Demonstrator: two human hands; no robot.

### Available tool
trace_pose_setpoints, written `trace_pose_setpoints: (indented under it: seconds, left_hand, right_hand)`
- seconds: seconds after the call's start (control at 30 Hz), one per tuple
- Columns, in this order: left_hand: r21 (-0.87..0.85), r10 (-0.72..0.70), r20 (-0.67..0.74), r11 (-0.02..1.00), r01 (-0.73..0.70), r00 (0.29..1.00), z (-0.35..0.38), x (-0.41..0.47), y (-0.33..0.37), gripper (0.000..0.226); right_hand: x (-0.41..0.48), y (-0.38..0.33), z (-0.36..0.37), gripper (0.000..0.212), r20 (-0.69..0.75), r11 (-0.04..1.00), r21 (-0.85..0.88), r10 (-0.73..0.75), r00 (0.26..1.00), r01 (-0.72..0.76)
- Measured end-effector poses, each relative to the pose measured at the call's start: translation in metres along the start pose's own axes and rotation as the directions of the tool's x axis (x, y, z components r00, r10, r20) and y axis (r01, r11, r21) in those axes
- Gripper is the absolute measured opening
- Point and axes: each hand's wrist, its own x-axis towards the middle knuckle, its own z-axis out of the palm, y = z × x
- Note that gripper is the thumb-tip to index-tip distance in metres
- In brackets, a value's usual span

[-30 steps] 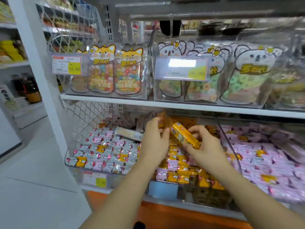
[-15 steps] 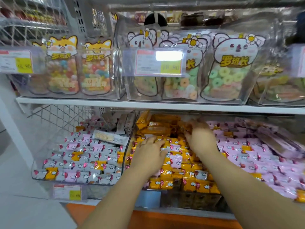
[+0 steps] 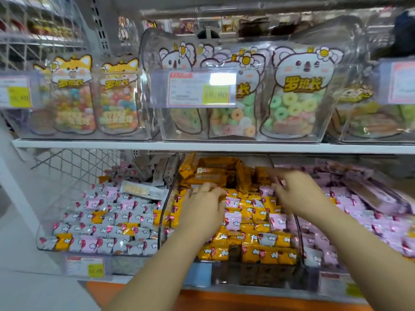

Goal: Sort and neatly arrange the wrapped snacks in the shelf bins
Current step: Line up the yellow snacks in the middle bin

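Grip unclear on both hands. L hand (image 3: 202, 212) lies palm-down on orange packs (image 3: 251, 241) in mid bin (image 3: 161, 223), fingers bent onto the wrappers — can't tell if it pinches one. R hand (image 3: 298, 194) is motion-blurred, just above same pile, near orange bars (image 3: 211, 173) stacked at the back. Grey packs (image 3: 112, 221) w/ some pink fill the bin to the left; pink packs (image 3: 359, 212) to the right. Shelf (image 3: 89, 143) above — candy bags (image 3: 296, 97), price tag (image 3: 199, 90).

a shop: price tags (image 3: 200, 89) front clear shelf bins (image 3: 226, 280) filled with wrapped snacks (image 3: 251, 241).
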Motion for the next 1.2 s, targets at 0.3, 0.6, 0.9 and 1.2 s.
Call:
trace_pose_setpoints:
  seconds: [0.3,0.6,0.9,1.2]
  left_hand:
    - [0.008,0.138,-0.115,0.990,-0.138,0.984,0.015,0.022,0.060,0.030]
    - [0.195,0.169,-0.004,0.967,-0.165,0.986,0.035,0.069,0.074,0.030]
    - [0.198,0.250,-0.257,0.959,-0.202,0.934,0.042,0.074,0.080,0.013]
    - [-0.280,0.064,-0.589,0.919,-0.278,0.806,0.014,0.034,0.089,0.026]
  right_hand:
    - [-0.041,0.035,0.004,0.030,-0.027,0.936,0.349,0.063,0.998,-0.050]
    - [-0.037,0.047,0.006,0.034,0.043,0.893,0.446,0.036,0.998,-0.051]
    - [-0.039,0.050,0.005,0.038,0.062,0.926,0.376,-0.057,0.996,0.029]
    - [-0.040,0.049,0.007,0.043,0.014,0.897,0.440,-0.050,0.999,0.039]
